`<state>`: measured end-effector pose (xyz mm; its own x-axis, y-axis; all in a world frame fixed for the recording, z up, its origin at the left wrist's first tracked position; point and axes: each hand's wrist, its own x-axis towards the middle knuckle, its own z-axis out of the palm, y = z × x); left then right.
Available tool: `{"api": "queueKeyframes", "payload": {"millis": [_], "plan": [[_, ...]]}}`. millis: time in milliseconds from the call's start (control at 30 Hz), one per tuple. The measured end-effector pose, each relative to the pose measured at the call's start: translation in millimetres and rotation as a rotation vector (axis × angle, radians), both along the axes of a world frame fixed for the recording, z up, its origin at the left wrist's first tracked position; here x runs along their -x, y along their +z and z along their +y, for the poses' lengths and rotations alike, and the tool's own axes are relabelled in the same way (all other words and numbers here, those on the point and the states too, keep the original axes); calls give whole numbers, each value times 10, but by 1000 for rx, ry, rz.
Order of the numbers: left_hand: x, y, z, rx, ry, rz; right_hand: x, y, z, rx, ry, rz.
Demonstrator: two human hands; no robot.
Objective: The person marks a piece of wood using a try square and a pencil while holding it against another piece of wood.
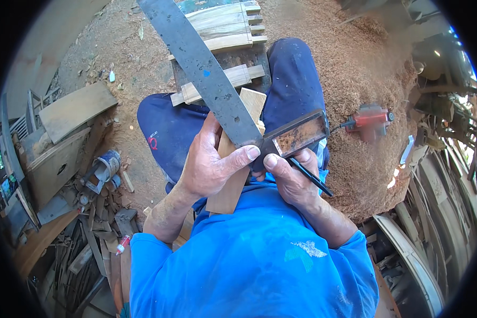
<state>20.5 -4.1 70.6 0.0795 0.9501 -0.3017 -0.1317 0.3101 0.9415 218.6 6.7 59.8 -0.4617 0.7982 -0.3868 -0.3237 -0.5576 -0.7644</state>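
Square blade [200, 68] matt metal (surface spotted); board [230, 190] smooth wood.

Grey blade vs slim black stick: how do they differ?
The grey blade is broad and spotted, with a blue mark; the slim black stick is narrow and dark. The blade's near end is at the left hand; the stick is at the right hand. Both look straight.
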Motion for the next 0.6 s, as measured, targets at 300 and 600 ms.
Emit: {"api": "queueKeyframes", "payload": {"millis": [300,600], "plan": [[-13,7,1,-22,-12,52,-25,1,-23,-33,-3,-3],[-22,27,18,-15,-29,67,-29,24,-6,3,-14,26]]}}
